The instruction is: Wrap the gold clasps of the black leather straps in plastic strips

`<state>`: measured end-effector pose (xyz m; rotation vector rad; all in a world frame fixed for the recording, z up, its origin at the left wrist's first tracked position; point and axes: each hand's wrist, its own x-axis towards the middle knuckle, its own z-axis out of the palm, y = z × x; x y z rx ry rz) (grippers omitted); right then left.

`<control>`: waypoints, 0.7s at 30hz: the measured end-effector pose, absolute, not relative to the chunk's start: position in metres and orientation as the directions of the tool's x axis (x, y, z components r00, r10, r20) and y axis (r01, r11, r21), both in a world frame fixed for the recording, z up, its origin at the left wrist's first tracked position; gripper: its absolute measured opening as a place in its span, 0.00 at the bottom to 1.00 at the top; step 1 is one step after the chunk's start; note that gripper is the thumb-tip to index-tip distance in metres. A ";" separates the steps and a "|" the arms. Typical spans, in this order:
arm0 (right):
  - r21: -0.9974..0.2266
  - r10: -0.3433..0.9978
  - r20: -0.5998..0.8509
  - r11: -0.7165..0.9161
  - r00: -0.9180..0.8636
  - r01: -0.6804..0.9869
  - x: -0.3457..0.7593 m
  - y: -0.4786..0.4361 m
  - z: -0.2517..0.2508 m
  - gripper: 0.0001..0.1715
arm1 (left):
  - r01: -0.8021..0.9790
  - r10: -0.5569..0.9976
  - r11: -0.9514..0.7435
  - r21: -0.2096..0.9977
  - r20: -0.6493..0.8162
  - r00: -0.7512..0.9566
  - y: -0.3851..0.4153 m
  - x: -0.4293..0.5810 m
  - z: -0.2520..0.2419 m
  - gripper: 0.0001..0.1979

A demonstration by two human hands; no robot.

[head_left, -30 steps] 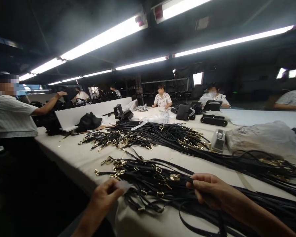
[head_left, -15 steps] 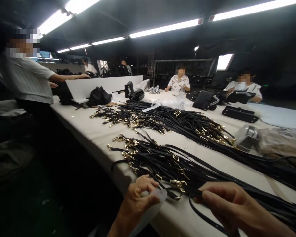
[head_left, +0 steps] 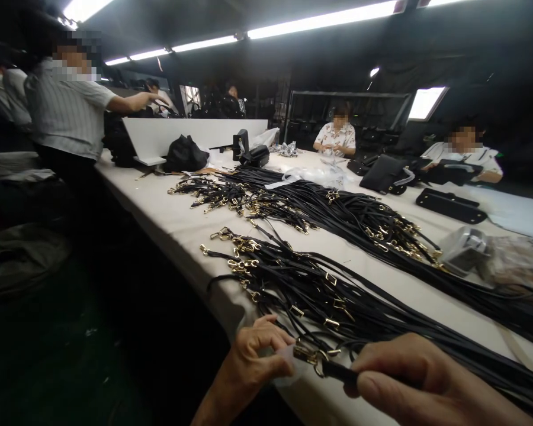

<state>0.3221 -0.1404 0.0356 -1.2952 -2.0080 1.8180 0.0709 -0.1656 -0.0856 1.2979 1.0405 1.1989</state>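
My right hand (head_left: 420, 384) at the bottom right grips a black strap (head_left: 337, 371) just behind its gold clasp (head_left: 308, 354). Facing it, my left hand (head_left: 253, 358) pinches a small clear plastic piece (head_left: 286, 362) that touches the clasp. Both hands hover at the near edge of the white table (head_left: 169, 228). Right behind them lies a pile of black straps with gold hardware (head_left: 311, 296).
More strap piles (head_left: 293, 207) stretch across the table. A grey tape dispenser (head_left: 464, 248) and a plastic bag (head_left: 515, 263) sit at the right. Black bags (head_left: 384, 173) lie farther back. A person in a striped shirt (head_left: 66, 112) stands at the left; two others sit at the far side.
The view has dipped and swung left. My right hand has pulled one strap end toward me, and my left hand has brought the clear piece up to the gold clasp.
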 end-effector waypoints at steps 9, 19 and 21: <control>-0.810 0.621 -0.513 -0.122 -0.592 0.574 0.315 -0.140 0.038 0.36 | -0.097 0.969 -0.112 0.989 0.130 0.211 -0.167 0.073 -0.091 0.12; -0.437 0.720 -0.351 0.441 -0.599 0.784 0.306 -0.125 0.044 0.22 | -0.252 0.851 0.348 0.903 -0.192 0.489 -0.179 0.074 -0.088 0.24; -0.384 0.702 -0.304 0.528 -0.643 0.758 0.297 -0.131 0.045 0.19 | -0.179 0.840 0.344 0.922 -0.217 0.497 -0.179 0.077 -0.090 0.22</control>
